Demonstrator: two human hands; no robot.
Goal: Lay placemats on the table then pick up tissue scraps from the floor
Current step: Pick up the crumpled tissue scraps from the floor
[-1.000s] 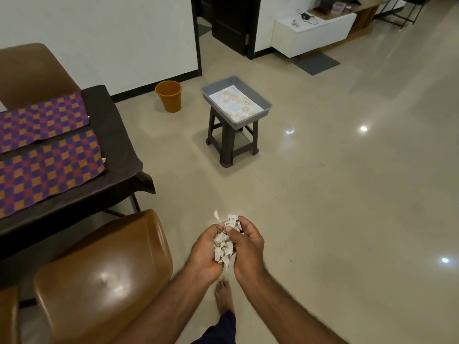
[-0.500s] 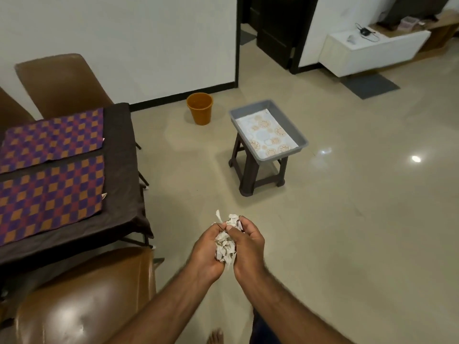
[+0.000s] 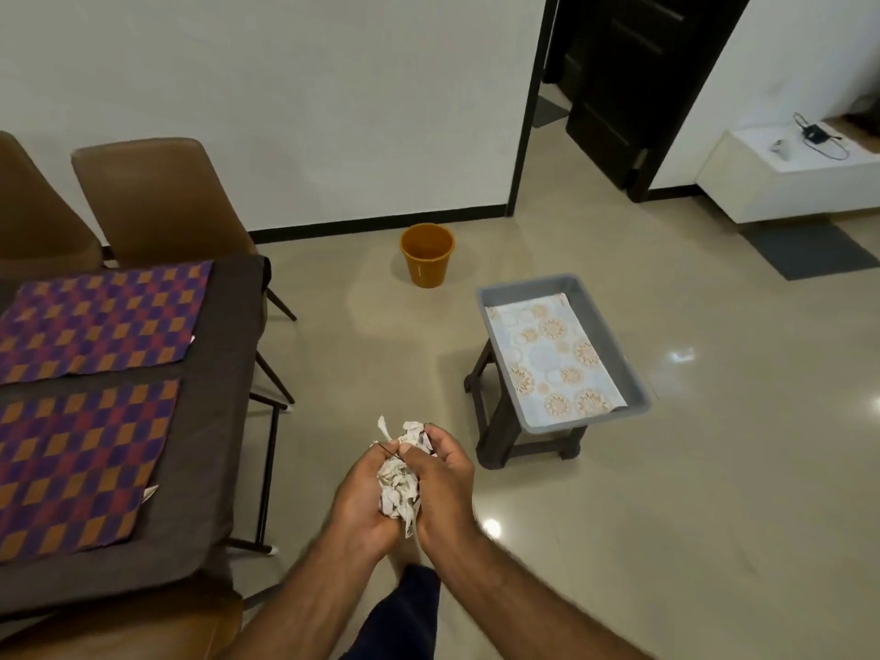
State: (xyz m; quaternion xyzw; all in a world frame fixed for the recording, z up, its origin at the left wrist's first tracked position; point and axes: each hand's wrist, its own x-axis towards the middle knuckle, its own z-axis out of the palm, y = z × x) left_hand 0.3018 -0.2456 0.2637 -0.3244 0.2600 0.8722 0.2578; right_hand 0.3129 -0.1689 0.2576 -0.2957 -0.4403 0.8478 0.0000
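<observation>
On the dark-clothed counter [image 3: 228, 421] two purple-and-orange checkered cloth placemats [image 3: 102, 321] lay flat, so that step looked done. The left hand [image 3: 364, 497] and right hand [image 3: 443, 478] were pressed together around a wad of white tissue scraps [image 3: 397, 488]. No scraps showed on the beige tiled floor [image 3: 666, 493]; probably only emptying them into the orange plastic bin [image 3: 426, 254] remained.

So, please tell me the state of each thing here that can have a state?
tissue scraps: bunched, held between both hands
left hand: closed on the scraps
right hand: closed on the scraps
placemats: two, laid flat on the table
orange bin: upright, open, looks empty
grey tray: on the stool, holds a patterned sheet
dark door: open
</observation>
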